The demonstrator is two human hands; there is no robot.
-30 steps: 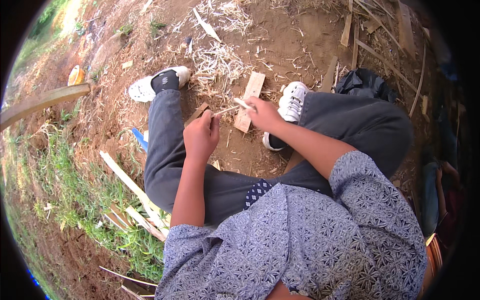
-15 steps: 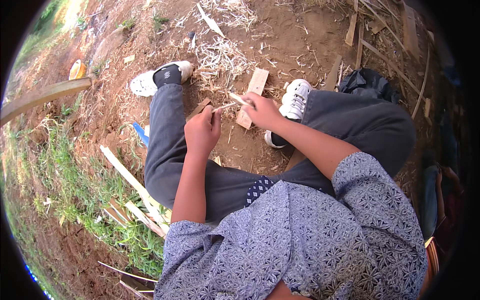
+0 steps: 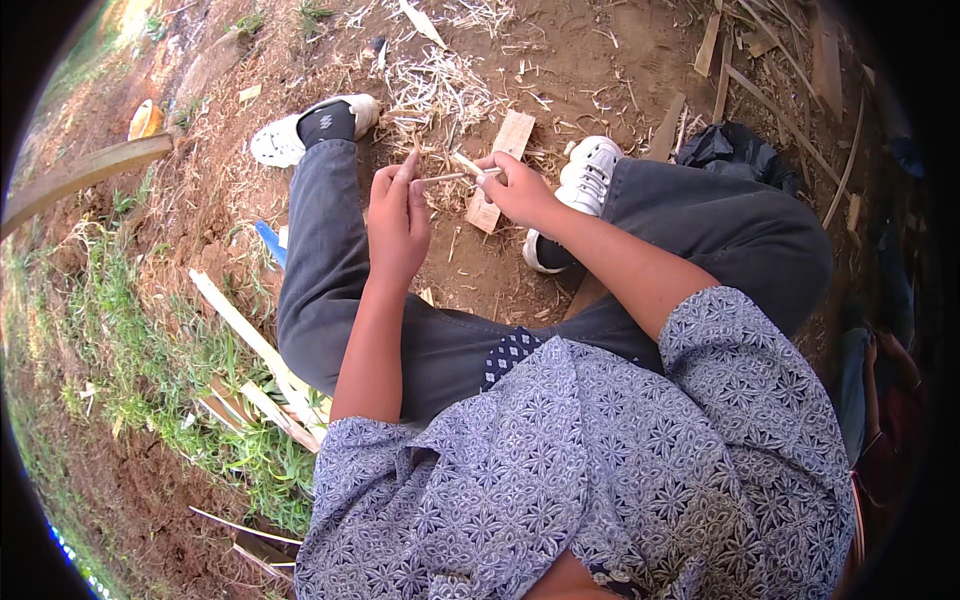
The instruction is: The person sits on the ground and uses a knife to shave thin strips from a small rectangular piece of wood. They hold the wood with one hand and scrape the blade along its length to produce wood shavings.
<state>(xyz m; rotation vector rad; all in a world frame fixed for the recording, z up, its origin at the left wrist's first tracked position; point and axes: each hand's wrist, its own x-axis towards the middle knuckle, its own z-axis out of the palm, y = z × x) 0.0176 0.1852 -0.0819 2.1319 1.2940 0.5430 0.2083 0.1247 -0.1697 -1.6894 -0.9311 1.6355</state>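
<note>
In front of me, a thin pale stick (image 3: 447, 177) spans the gap between my two hands. My left hand (image 3: 398, 222) pinches its left end, with thumb and fingers fairly straight. A short pale piece, apparently of wood (image 3: 465, 163), juts out from the fingers of my right hand (image 3: 522, 195), which is closed around it. The stick's right end runs up to the right thumb. The fingers hide how the two pieces meet. Beyond and below the right hand, a flat light board (image 3: 512, 135) lies on the ground.
Pale shavings (image 3: 450, 85) litter the brown soil ahead. Wood strips (image 3: 770, 100) and a black plastic bag (image 3: 735, 155) lie at right. Split pieces (image 3: 245, 325) rest on grass at left, below a curved beam (image 3: 95, 180). Another person (image 3: 880, 400) is at the right edge.
My left hand has gone from a tight fist to straighter fingers, and more of the thin stick shows. My right hand keeps its hold on the pale piece. The view has shifted slightly.
</note>
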